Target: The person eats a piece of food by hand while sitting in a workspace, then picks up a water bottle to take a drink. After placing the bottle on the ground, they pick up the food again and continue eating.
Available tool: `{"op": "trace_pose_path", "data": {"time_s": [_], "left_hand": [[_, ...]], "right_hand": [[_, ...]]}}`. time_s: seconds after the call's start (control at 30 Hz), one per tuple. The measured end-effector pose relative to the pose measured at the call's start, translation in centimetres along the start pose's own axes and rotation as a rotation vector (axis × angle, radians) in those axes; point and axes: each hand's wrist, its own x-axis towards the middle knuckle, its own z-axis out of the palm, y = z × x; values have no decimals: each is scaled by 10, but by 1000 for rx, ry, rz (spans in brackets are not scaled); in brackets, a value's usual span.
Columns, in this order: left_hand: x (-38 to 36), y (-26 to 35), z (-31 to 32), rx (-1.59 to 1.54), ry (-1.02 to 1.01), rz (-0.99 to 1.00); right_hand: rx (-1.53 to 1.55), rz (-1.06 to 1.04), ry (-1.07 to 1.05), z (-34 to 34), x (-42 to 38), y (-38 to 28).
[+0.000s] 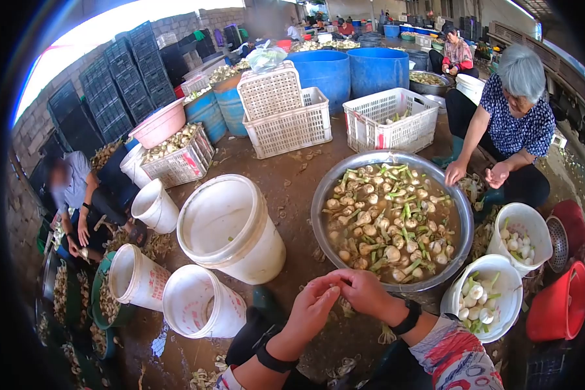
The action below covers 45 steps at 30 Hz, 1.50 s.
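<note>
My left hand [313, 304] and my right hand [365, 294] meet at the fingertips near the front rim of a wide metal basin [318, 214]. The fingers of both are pinched together; anything between them is hidden or too small to make out. Dark bands circle both wrists. Muddy water in the basin holds many garlic bulbs [392, 253] with short green stems. Right of my hands, a white bucket [450, 300] contains cleaner, whiter bulbs [476, 292]. Another white bucket [538, 224] behind it also has white bulbs inside.
Across the basin, a person [510, 117] in a patterned top sits with both hands near its rim. Large white buckets [257, 250] stand to my left. Plastic crates [396, 133] and blue barrels [322, 75] are beyond. A red bucket [546, 315] is far right; another person [78, 188] sits left.
</note>
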Motion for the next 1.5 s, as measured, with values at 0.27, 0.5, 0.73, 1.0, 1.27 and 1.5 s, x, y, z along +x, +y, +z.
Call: {"op": "trace_pose_path", "data": {"time_s": [0.27, 0.5, 0.73, 1.0, 1.27, 1.5], "left_hand": [[0, 0, 1, 22, -24, -3], [2, -1, 3, 62, -13, 47], [4, -4, 2, 81, -18, 46], [3, -4, 3, 95, 3, 36], [4, -6, 1, 97, 11, 9], [5, -9, 1, 116, 21, 21]], "right_hand": [[-10, -5, -2, 1, -1, 3], [3, 37, -47, -1, -1, 0], [-8, 67, -66, 0, 0, 5], [-19, 88, -77, 0, -1, 6], [-65, 72, -79, -1, -2, 6], [-64, 80, -74, -1, -3, 5]]}}
